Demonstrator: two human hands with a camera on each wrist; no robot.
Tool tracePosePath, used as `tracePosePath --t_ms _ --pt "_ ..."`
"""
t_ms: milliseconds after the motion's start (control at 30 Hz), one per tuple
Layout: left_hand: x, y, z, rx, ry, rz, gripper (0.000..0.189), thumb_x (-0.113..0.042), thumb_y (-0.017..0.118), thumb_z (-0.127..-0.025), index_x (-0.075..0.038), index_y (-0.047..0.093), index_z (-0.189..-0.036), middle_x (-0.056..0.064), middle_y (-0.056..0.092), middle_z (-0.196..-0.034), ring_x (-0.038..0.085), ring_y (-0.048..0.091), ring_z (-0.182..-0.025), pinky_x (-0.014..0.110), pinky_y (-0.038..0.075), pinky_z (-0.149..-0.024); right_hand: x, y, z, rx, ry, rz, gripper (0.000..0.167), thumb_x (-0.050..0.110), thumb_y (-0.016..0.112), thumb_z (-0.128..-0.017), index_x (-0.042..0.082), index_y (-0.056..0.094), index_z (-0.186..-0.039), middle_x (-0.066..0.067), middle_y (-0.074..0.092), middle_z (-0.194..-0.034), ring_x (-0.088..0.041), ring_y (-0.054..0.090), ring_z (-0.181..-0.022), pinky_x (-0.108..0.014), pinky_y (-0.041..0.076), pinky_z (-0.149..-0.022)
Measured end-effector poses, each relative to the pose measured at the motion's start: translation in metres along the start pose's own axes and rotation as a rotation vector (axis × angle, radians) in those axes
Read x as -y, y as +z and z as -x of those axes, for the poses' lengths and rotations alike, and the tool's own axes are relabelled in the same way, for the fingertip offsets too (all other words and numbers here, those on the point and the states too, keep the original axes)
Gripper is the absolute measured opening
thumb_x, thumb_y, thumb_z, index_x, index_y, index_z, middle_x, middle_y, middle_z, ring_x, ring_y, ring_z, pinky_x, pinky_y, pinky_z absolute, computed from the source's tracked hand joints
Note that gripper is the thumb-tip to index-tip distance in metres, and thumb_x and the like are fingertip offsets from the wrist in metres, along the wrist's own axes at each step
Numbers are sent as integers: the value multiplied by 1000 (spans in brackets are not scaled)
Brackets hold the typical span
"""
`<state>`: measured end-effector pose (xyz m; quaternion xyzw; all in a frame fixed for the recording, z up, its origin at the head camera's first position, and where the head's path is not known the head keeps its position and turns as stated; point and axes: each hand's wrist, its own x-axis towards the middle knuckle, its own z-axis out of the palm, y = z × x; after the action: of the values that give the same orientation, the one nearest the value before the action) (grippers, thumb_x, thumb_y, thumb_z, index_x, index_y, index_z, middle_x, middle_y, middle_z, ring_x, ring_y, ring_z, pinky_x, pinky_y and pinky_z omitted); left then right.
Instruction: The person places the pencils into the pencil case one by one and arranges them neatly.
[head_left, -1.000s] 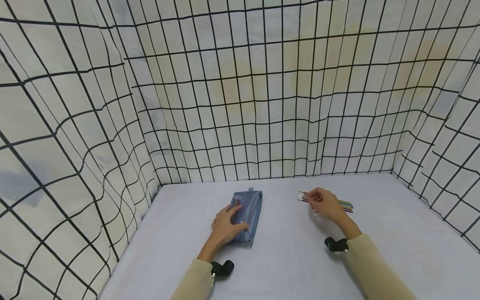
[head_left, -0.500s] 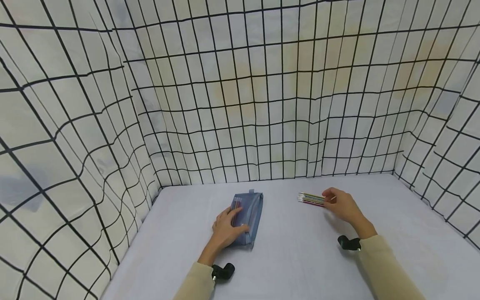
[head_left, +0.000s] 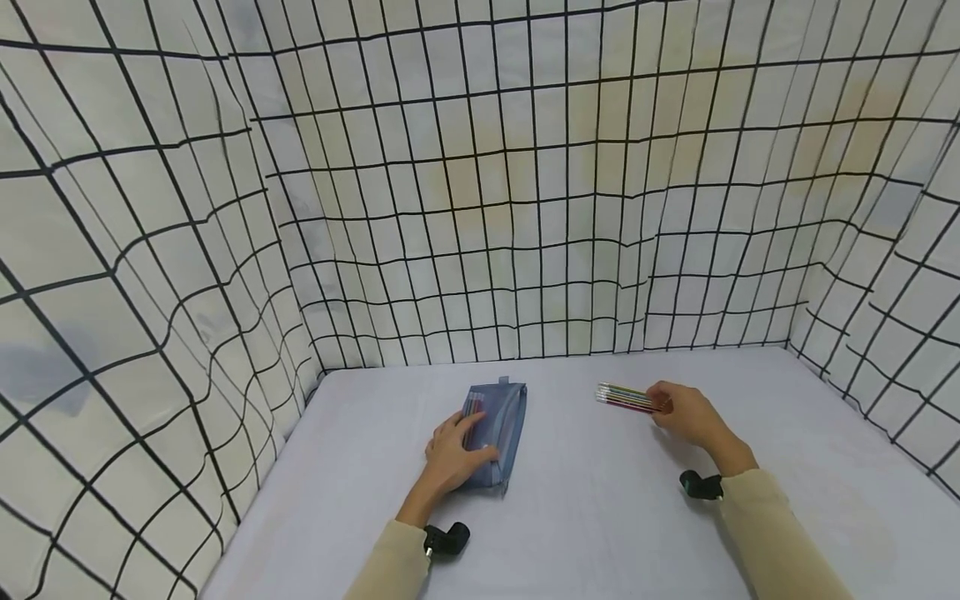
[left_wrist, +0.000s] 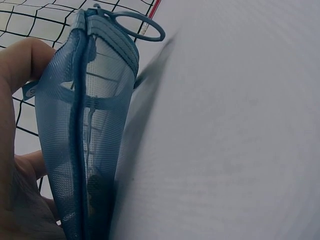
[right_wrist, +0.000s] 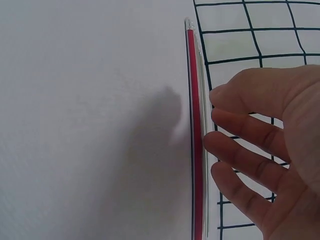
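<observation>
A blue mesh zip pouch (head_left: 507,421) lies on the white table, left of centre. My left hand (head_left: 450,454) rests on its near left part, fingers spread over it and thumb towards its right side. Several pencils (head_left: 471,404) show at the pouch's left side, partly hidden by my fingers. In the left wrist view the zip's ring pull (left_wrist: 161,33) stands out from the pouch's end. To the right lies a row of colourful pencils (head_left: 622,397), silver ends pointing left. My right hand (head_left: 690,417) is at their right end; the right wrist view shows loosely extended fingers (right_wrist: 245,155) beside a red pencil (right_wrist: 196,130).
White walls with a black grid (head_left: 555,200) close off the back and both sides of the table (head_left: 570,500). Each wrist carries a small black camera, one on the left wrist (head_left: 447,540) and one on the right wrist (head_left: 701,485).
My right hand has slid right along the pencils, baring their left part, and its fingertips have since come closer together at the right end. My left hand and the pouch stay put.
</observation>
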<state>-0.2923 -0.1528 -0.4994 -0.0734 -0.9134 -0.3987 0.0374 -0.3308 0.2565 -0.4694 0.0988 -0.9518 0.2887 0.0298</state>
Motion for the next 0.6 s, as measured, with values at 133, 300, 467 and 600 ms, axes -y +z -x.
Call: tracePosePath --t_ms 133,300,467,600 --pt "-1 0 0 0 4 1 75 -41 73 -77 -18 56 -146 23 36 -162 49 28 -149 75 17 -113 -3 2 -1 9 1 23 34 4 69 -89 1 66 -123 -13 71 -104 -22 63 -90 -35 52 -73" --pt "-2 -1 0 1 3 5 75 -40 73 -77 -17 56 -146 23 36 -162 49 28 -149 75 16 -113 -5 1 0 10 1 58 31 4 69 -89 1 67 -120 -13 72 -104 -24 64 -92 -44 54 -80" --pt "-2 0 0 0 0 -1 75 -40 73 -77 -17 56 -146 23 36 -162 48 28 -149 74 17 -113 -6 1 0 -3 -16 84 31 3 69 -88 0 68 -119 -16 73 -108 -30 67 -98 -53 54 -88" --pt "-2 -1 1 -5 -2 -2 74 -40 73 -77 -17 57 -146 23 36 -161 48 28 -148 74 17 -112 -7 3 -1 -2 -15 95 30 3 69 -89 1 69 -119 -17 73 -110 -31 67 -101 -54 53 -90"
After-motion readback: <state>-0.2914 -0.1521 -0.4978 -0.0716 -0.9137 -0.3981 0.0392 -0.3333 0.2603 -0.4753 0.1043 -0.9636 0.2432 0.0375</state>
